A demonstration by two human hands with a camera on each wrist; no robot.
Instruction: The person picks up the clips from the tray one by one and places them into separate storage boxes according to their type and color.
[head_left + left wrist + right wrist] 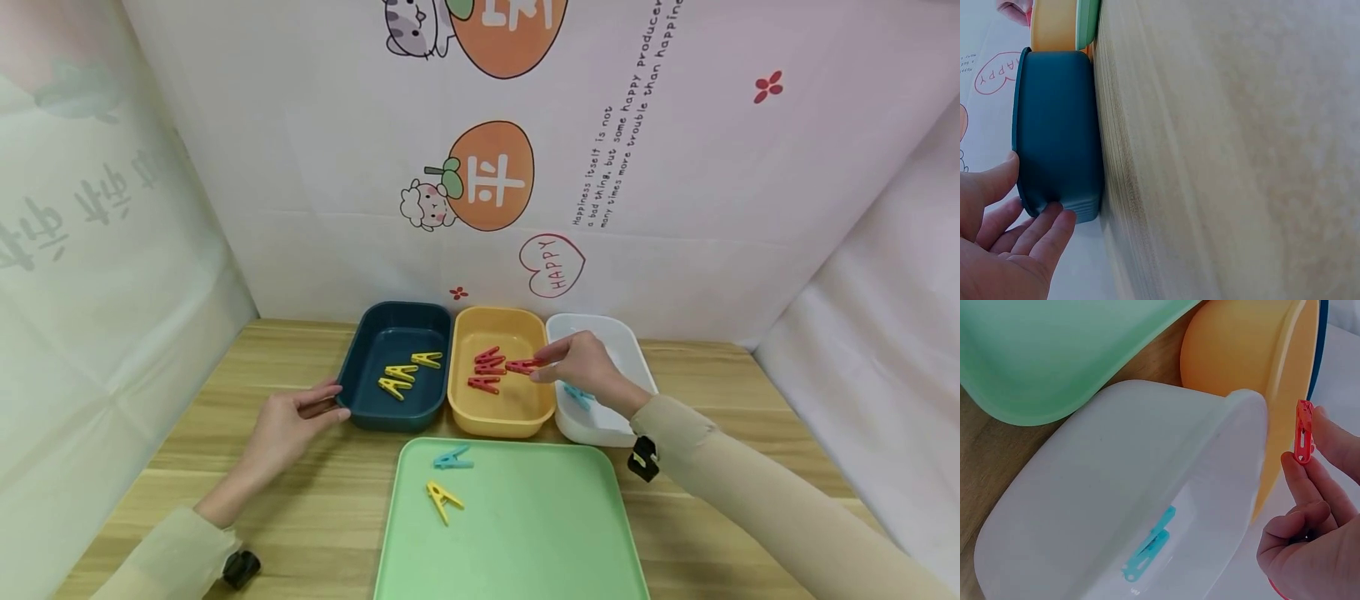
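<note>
My right hand [588,369] pinches a red clothespin [1302,434] between thumb and fingertips, over the orange-yellow bin [501,427], near its right side. Several red clothespins [483,384] lie in that bin. My left hand [283,432] touches the left side of the dark blue bin [1057,119]; in the left wrist view its thumb is by the rim and its fairly straight fingers lie against the end wall. Three yellow clothespins [401,372] lie in the blue bin. Below my right hand, a light blue clothespin [1147,547] is in the white bin [1104,462].
A light green tray [510,533] lies in front of the bins, bearing a light blue clothespin [453,458] and a yellow clothespin [444,501]. The three bins stand side by side on the wooden table [315,517], near a printed cloth [337,225] hanging behind.
</note>
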